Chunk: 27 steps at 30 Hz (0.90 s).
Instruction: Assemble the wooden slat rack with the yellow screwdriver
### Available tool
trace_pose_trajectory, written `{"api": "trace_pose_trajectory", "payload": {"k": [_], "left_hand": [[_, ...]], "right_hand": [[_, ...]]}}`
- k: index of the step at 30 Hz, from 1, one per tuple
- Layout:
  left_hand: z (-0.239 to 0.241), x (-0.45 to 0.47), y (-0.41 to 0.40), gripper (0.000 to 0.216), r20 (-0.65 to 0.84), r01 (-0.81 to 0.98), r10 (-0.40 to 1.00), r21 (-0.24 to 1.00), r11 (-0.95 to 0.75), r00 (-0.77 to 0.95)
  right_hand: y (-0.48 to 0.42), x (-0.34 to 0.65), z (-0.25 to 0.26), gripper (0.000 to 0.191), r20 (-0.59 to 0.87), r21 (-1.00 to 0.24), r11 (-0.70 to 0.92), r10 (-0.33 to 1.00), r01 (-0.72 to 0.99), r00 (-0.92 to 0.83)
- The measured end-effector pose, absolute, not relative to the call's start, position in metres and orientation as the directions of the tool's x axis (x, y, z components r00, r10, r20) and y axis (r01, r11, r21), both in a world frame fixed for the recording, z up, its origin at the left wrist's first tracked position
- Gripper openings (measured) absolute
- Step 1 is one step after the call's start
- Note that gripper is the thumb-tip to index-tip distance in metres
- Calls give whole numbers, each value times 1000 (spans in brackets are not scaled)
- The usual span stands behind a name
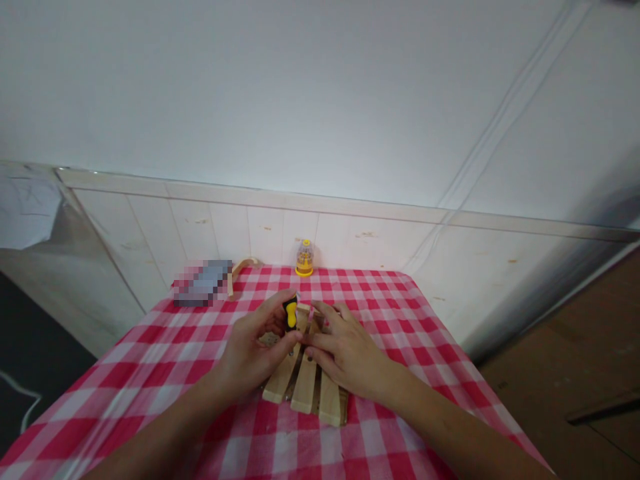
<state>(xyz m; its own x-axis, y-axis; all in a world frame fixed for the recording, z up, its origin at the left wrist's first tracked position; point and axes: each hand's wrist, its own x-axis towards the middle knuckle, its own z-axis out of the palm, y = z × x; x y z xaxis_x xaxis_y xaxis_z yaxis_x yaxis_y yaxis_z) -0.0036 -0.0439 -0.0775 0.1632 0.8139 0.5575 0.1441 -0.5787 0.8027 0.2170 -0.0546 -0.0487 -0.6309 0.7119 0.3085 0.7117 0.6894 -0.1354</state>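
Observation:
A slatted wooden piece [306, 390] lies on the red-and-white checked tablecloth [400, 320]. My left hand [253, 353] is closed round a small screwdriver with a yellow-and-black handle [291, 313], held upright over the far end of the slats. My right hand [347, 353] rests on the wooden piece, fingers stretched flat and pressing down on the slats beside the screwdriver. Something small and pink [311, 311] shows near my right fingertips; I cannot make it out.
A yellow-based clear dome-shaped holder [305, 259] stands at the table's far edge by the white panelled wall. A blurred grey object [203, 283] and a curved wooden piece [240, 268] lie at the far left. The floor drops away right of the table.

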Motion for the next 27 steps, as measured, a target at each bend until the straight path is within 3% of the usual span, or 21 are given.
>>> {"api": "trace_pose_trajectory", "payload": {"k": [8, 15, 27], "left_hand": [[-85, -8, -40, 56, 622, 260, 758, 712, -652, 196], [-79, -12, -42, 57, 648, 287, 687, 625, -726, 329], [-71, -14, -43, 59, 554, 213, 739, 725, -655, 384]], "right_hand": [[-54, 217, -48, 26, 319, -139, 700, 701, 700, -637], [-54, 217, -48, 24, 324, -164, 711, 694, 684, -644], [-53, 218, -50, 18, 312, -154, 704, 701, 694, -642]]}}
